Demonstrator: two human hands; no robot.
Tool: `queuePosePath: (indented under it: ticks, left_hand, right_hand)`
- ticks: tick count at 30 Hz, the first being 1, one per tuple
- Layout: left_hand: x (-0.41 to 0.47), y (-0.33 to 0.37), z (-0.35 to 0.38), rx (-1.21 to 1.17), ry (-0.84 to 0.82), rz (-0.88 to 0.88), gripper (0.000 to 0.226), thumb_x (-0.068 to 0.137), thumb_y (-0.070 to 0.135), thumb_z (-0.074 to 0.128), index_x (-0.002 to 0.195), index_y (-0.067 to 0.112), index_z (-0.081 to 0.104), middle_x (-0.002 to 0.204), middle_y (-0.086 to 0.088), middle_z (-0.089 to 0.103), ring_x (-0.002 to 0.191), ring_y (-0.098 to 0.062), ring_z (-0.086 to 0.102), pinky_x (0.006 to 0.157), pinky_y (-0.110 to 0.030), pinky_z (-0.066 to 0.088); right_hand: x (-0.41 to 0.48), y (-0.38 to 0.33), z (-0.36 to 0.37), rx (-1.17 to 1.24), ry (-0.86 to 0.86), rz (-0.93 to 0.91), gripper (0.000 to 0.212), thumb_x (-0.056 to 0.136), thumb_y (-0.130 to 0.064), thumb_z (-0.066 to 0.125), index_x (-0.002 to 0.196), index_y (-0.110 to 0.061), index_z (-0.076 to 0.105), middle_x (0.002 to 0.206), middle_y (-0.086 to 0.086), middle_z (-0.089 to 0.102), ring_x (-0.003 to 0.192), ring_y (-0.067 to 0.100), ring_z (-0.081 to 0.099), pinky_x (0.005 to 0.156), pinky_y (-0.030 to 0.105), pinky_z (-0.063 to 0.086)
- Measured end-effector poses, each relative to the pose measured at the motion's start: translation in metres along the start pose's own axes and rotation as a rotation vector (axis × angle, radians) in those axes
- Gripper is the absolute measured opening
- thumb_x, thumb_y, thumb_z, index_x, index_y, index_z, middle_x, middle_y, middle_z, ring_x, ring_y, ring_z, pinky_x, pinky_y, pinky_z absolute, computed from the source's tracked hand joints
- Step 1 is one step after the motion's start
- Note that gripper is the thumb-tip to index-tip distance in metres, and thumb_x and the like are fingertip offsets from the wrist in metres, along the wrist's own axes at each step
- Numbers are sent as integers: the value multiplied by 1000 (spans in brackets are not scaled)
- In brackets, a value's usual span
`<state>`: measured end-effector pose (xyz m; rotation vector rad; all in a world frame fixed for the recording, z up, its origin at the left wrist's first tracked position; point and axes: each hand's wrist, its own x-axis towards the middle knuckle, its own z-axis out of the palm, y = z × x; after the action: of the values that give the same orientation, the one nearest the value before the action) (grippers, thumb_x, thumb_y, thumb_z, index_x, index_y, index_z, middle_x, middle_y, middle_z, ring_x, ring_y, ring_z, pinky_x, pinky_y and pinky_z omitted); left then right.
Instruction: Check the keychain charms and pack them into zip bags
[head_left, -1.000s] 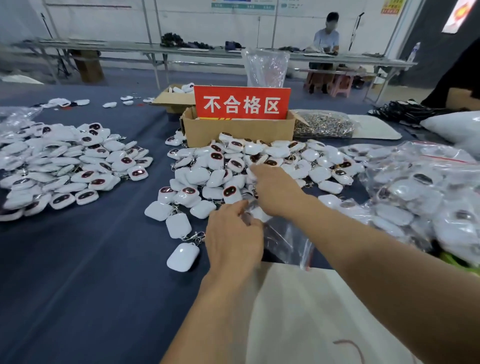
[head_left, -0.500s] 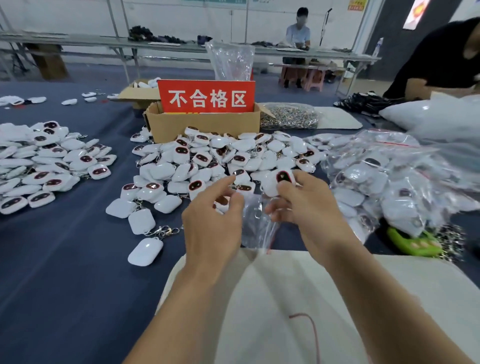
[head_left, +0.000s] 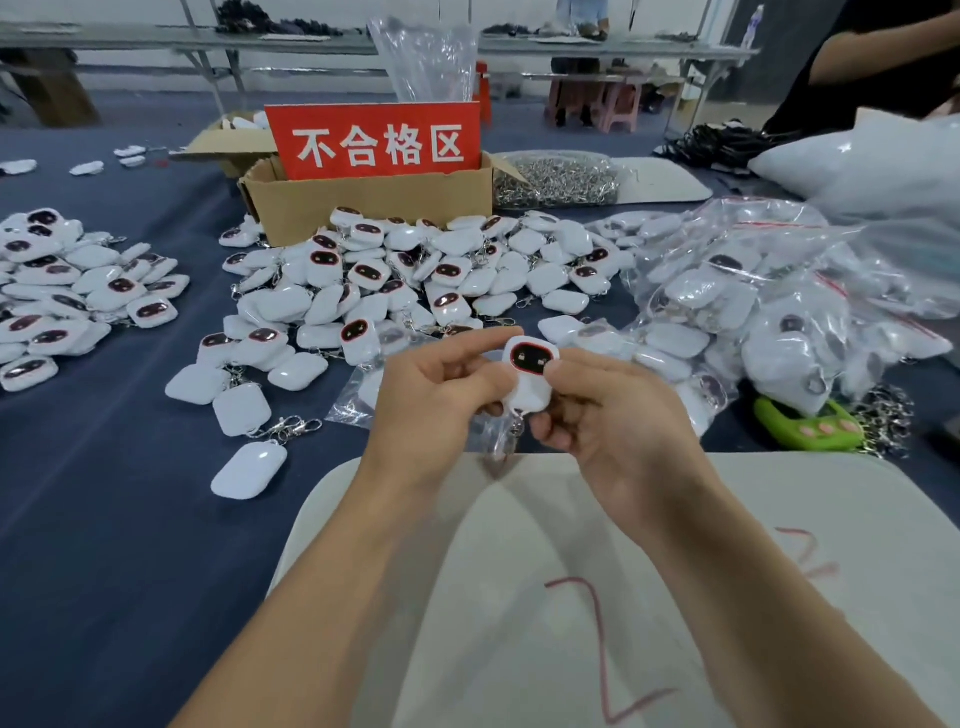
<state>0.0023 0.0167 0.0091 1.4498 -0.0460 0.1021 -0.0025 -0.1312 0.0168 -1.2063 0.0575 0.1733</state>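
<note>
L hand (head_left: 441, 402) & R hand (head_left: 618, 421) are close together at mid-frame, both pinching one charm (head_left: 531, 374) btwn them: L thumb on its left edge, R thumb on its right, other fingers curled behind. Charm is upright, dark face w/ red rim toward camera, metal clip (head_left: 516, 428) hanging off its bottom at 6 o'clock. Clear zip bag (head_left: 496, 452) shows just under the hands, at the far edge of a white board (head_left: 519, 597) w/ red pen marks; can't tell which fingers hold it. Another clear bag (head_left: 353, 400) lies flat at 9 o'clock of L hand. Loose charm pile (head_left: 415, 275) sits at 12 o'clock on blue cloth (head_left: 104, 519), reaching up to a cardboard box (head_left: 374, 205) w/ red sign (head_left: 376, 140). 2nd pile (head_left: 67, 296) at 10 o'clock, well apart. Bagged charms (head_left: 753, 312) heaped at 2 o'clock, w/ a green thing (head_left: 805, 428) at 3 o'clock, just beside the heap. Bag of metal clips (head_left: 558, 182) at 1 o'clock, beside the box. Person in black (head_left: 883, 62) far off at 2 o'clock.
</note>
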Motion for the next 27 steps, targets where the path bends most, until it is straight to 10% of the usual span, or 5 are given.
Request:
queuePosePath:
  ticks: [10,27]
  left_hand:
    - [-2,3,-5,-54,-79,14,30,71,9,72,95,23,84,78,-8,75,74,-21,69,73,-31,58]
    - [-8,8,-1,36,-72,62,23,74,15,71,90,25,84,76,-5,75,71,-13,66,66,-20,53]
  right_hand:
    - [-3,-1,-3,-288,-33,-216,22,83,-25,70,86,-5,77,64,12,54,55,17,48,50,24,34]
    - [-6,0,2,-350,7,-266,20,94,-5,64,83,-13,79,56,2,56,47,11,48,48,15,42]
